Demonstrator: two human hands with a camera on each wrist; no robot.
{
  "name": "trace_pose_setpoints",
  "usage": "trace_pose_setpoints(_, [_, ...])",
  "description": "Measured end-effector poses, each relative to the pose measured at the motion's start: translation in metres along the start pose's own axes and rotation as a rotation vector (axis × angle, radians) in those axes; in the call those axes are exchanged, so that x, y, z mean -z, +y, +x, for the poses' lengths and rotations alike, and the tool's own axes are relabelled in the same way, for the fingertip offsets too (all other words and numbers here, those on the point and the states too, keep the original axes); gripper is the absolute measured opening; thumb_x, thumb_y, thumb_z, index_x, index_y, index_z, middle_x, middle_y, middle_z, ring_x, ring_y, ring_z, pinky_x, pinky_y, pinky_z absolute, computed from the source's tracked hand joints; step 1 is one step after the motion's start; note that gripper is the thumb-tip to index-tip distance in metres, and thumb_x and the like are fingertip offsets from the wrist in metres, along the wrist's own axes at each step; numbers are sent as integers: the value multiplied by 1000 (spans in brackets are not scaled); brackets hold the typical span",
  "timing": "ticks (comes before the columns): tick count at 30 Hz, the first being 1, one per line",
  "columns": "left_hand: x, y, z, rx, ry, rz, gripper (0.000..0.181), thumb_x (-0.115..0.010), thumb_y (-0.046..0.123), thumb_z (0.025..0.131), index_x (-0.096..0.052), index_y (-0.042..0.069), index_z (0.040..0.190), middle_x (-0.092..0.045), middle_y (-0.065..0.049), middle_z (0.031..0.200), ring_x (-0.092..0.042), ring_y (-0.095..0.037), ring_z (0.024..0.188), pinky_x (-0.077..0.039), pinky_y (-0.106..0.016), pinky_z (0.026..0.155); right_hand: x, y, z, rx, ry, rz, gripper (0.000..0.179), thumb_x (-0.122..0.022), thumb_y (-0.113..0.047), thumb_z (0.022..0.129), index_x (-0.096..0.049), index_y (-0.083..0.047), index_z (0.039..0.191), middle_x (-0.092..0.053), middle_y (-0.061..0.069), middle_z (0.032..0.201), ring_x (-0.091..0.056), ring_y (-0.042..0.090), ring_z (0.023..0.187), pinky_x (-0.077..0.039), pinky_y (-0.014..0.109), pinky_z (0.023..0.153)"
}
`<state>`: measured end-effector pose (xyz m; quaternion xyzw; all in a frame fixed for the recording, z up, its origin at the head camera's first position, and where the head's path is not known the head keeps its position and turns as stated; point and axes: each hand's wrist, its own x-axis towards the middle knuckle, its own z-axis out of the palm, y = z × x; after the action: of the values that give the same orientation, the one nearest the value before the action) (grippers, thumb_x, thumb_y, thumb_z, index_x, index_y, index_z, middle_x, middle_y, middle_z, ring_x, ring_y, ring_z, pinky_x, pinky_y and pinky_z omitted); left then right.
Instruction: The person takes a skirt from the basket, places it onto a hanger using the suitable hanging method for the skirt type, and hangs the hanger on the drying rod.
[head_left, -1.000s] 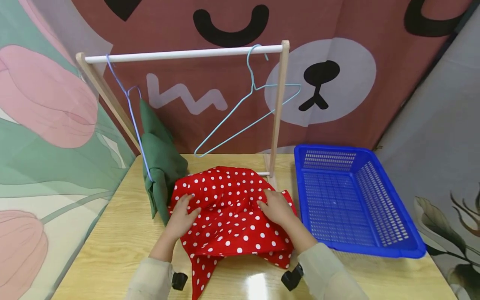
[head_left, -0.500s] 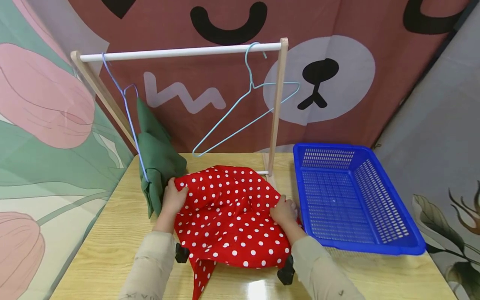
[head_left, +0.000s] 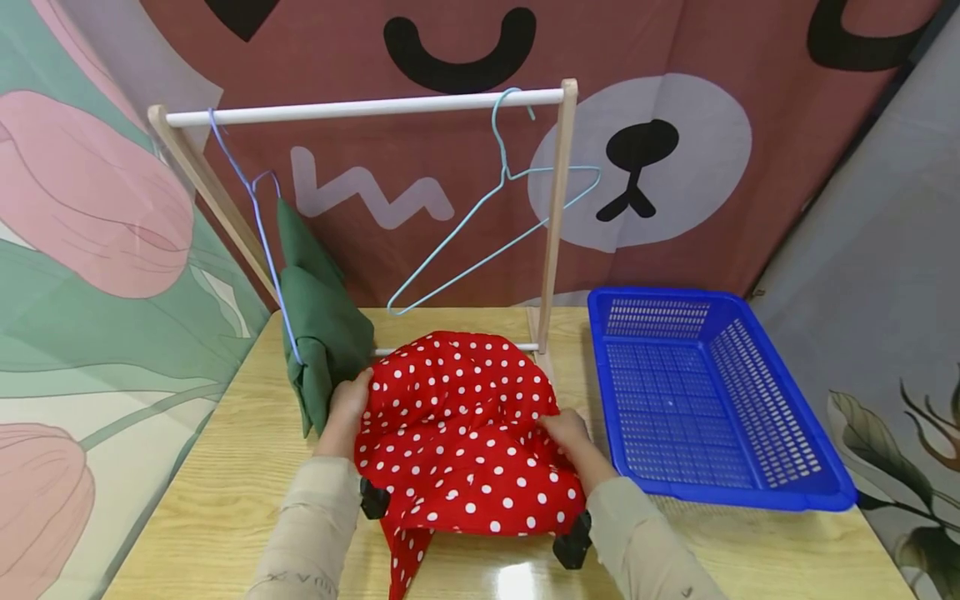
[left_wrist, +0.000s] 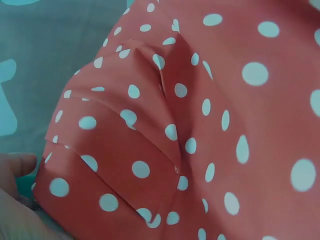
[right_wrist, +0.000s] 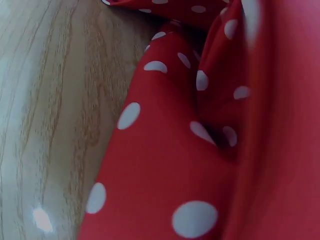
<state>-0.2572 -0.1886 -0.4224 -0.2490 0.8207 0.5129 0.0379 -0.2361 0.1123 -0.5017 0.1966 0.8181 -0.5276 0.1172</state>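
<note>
A crumpled red cloth with white polka dots (head_left: 465,433) is spread over the table in front of me, one narrow corner trailing toward the near edge. At its left edge my left hand (head_left: 348,408) grips the fabric, beside the hanging green cloth (head_left: 322,333). My right hand (head_left: 567,429) pinches the right edge, and its fingertips are partly hidden by folds. In the left wrist view the left thumb and palm (left_wrist: 17,205) show at the cloth's border. Only folds of the red cloth (right_wrist: 155,150) and the tabletop fill the right wrist view; no hand shows there.
Behind the cloth stands a rack with a white rail (head_left: 360,107) and wooden posts. A light-blue hanger (head_left: 457,229) hangs bare at its right end. The purple hanger (head_left: 262,237) on the left carries the green cloth. A blue plastic basket (head_left: 611,417) sits at the right.
Both hands have gone from lying spread on top of the red cloth to gripping its left and right edges. Those edges have drawn inward slightly, and the near edge sits lower.
</note>
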Motion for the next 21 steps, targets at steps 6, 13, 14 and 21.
trace_pose_setpoints(6, [-7, -3, 1, 18, -93, -14, 40, -44, 22, 87, -40, -9, 112, -46, -22, 104, -47, -31, 91, -41, -40, 80, -5, 4, -3, -92, -196, 202, 26, -59, -16, 76, -52, 5, 91, -57, 10, 72, -52, 17, 55, -43, 26, 46])
trace_pose_setpoints(13, [-9, 3, -2, -136, -157, -66, 8, -47, 10, 81, -44, 4, 85, -48, -14, 94, -46, -26, 84, -39, -32, 70, -10, 15, -5, -13, -216, 233, 28, -59, -6, 72, -49, 8, 94, -54, 10, 68, -51, 16, 50, -43, 27, 44])
trace_pose_setpoints(14, [-8, 5, -4, -153, -159, -80, 5, -47, 9, 79, -44, 5, 80, -48, -13, 91, -46, -25, 82, -39, -30, 67, -10, 16, -5, -4, -214, 240, 29, -59, -5, 72, -48, 9, 95, -54, 11, 71, -52, 17, 53, -44, 28, 46])
trace_pose_setpoints(21, [-6, 10, -8, -212, -272, -199, 7, -46, 3, 75, -48, 6, 81, -49, -10, 89, -48, -20, 75, -41, -27, 62, -7, 14, -6, 6, -180, 372, 43, -58, -6, 74, -42, 6, 112, -52, 18, 98, -53, 27, 82, -44, 38, 68])
